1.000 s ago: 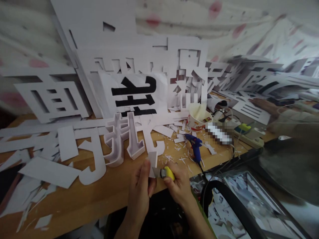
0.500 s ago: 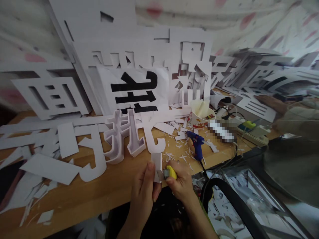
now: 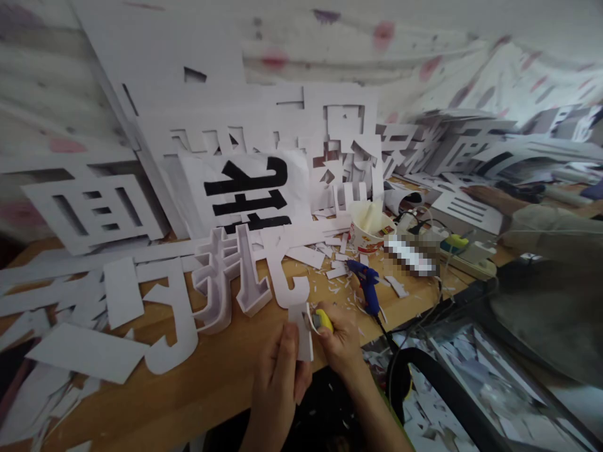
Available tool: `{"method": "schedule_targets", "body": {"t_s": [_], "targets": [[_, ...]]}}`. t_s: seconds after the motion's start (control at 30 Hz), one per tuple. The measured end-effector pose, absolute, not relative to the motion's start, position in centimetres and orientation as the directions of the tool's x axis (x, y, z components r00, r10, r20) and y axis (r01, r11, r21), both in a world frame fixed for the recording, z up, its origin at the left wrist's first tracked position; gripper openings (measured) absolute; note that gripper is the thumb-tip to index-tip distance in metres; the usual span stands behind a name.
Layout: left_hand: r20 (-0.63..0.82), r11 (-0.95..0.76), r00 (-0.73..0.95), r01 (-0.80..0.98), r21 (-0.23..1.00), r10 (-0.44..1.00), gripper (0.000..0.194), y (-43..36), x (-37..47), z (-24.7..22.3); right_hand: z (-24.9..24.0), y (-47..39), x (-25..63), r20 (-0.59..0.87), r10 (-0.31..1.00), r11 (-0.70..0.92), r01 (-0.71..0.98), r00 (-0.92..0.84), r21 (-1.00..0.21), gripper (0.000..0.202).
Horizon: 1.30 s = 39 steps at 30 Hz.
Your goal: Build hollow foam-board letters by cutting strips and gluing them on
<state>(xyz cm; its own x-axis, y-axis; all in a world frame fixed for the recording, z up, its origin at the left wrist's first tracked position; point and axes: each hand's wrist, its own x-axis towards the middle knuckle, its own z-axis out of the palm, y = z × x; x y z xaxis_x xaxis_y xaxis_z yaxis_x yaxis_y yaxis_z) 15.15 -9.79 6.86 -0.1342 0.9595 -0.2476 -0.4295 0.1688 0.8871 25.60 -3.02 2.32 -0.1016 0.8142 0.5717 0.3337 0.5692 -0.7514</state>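
My left hand (image 3: 282,364) is closed on a small white foam-board strip (image 3: 300,333), held up at the table's front edge. In my right hand (image 3: 340,336) is a yellow utility knife (image 3: 323,319), its blade against the strip's right edge. A thin white sliver curls up beside the blade. Just beyond my hands lies a flat white hook-shaped cutout (image 3: 282,270). Left of it stand a white arrow-like box piece (image 3: 253,276) and a hollow white character form (image 3: 217,282). Another flat hooked cutout (image 3: 176,320) lies farther left.
A blue glue gun (image 3: 365,285) rests on the wooden table (image 3: 211,389) to the right, near a paper tub (image 3: 370,229) and a power strip (image 3: 471,263). Cut-out boards lean at the back around a printed sheet (image 3: 249,188). Another person's arm (image 3: 499,204) reaches in at right.
The knife has moved up along the strip, and a curled sliver now stands at the blade. The view has tilted up slightly, so the table things appear lower.
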Motion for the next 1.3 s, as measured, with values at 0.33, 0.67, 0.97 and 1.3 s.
{"method": "schedule_targets", "body": {"t_s": [0.33, 0.67, 0.97, 1.3], "targets": [[-0.265, 0.115, -0.352, -0.392, 0.913, 0.898, 0.061, -9.4, 15.1, 7.1, 2.2, -2.9, 26.2, 0.543, 0.836, 0.541, 0.280, -0.077, -0.793, 0.072], [-0.350, 0.166, -0.372, -0.445, 0.880, 0.860, 0.060, -10.1, 14.9, 7.9, 2.5, -4.6, 25.5, 0.634, 0.725, 0.689, 0.297, -0.269, -0.662, 0.068], [-0.257, 0.113, -0.345, -0.386, 0.916, 0.903, 0.059, -11.1, 15.1, 7.6, 1.2, -3.5, 25.3, 0.461, 0.887, 0.453, 0.265, -0.034, -0.851, 0.065], [-0.385, 0.134, -0.410, -0.521, 0.843, 0.827, 0.059, -9.8, 14.1, 6.4, 2.2, -6.7, 24.2, 0.564, 0.789, 0.614, 0.300, -0.243, -0.730, 0.070]]}}
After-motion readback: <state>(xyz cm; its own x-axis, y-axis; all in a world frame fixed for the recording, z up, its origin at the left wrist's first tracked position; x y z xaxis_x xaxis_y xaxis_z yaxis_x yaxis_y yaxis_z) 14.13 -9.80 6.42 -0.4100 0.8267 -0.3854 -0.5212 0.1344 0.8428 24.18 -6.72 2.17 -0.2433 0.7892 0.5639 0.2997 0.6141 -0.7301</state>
